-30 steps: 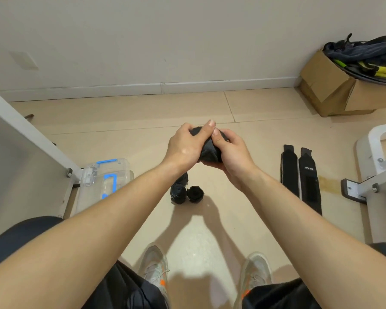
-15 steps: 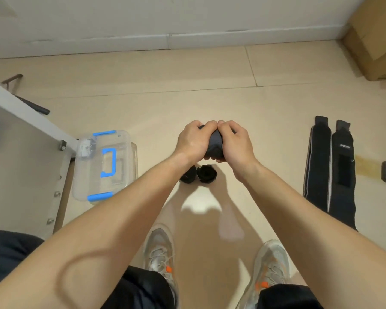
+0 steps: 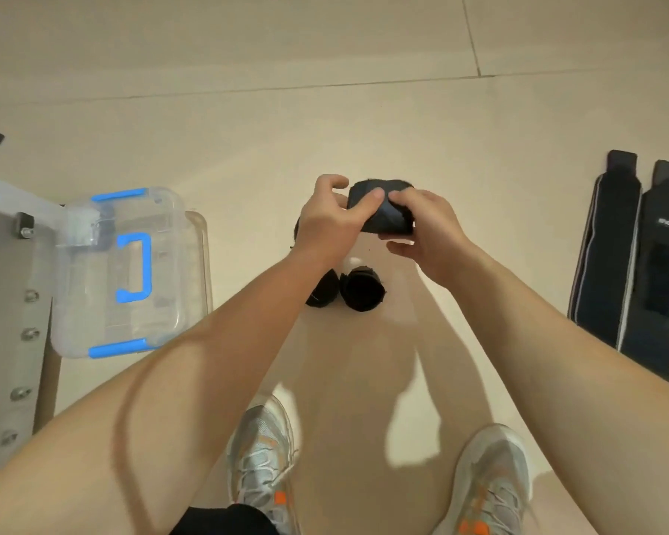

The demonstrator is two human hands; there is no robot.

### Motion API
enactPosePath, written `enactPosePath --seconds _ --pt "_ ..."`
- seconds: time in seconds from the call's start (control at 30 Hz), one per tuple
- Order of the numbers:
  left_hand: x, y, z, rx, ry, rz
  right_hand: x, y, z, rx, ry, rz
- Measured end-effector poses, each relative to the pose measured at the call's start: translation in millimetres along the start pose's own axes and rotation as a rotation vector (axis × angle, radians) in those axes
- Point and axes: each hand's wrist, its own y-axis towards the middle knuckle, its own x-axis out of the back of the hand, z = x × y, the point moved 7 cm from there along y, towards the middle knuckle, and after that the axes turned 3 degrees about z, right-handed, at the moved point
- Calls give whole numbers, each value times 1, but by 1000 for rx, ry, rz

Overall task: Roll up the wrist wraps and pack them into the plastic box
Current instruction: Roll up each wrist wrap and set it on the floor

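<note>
As the person leaned over the pale floor point(image 3: 248, 148), both hands met at the centre of the frame around one rolled wrist wrap point(image 3: 387, 216), held in the air. The left hand point(image 3: 327, 220) pinched it with the thumb pressed flat on its top face and the fingers curled round the far side. The right hand point(image 3: 429, 235) was clamped on the other end, fingers over and thumb beneath. Just below them two finished rolls point(image 3: 362, 289) stood touching each other on the floor. Two flat wraps point(image 3: 603, 260) lay side by side along the right edge, not yet rolled. The plastic box point(image 3: 105, 334) sat at the left of the frame, well apart from the hands, and its blue-handled lid looked to be on.

From where I stood the roll seemed the weak point. The fabric looked springy, and if either grip eased before the loose end was fastened down, the coil would likely slacken and need rolling again. I could not tell whether that end had caught. Setting it down carelessly could also knock the two standing rolls over. With the lid apparently on, one hand would have to let go to open the box, and a roll held single-handed might unwind.
</note>
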Motion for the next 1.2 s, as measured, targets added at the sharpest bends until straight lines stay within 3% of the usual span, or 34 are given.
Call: enactPosePath --seconds 0.07,0.13,0.27,0.43,0.63,0.97,1.2 --pt "2 8 1 -80 217 -72 12 10 -4 54 -89 -108" --pt "1 15 4 -123 277 -95 18 20 -9 102 -223 -190" --pt "-7 27 34 136 25 5 1 38 -20 175 -564 -249" --pt "-20 23 53 333 -80 66 -18 55 -31 126 -818 -215" --pt "-18 14 54 436 -132 74 -11 54 -42 87 -677 -80" --pt "-33 -17 -1 365 35 96 88 -21 -50 -59 -476 -210" --pt "-152 -73 -18 284 124 467 215 -93 -97 -173 -455 -500"
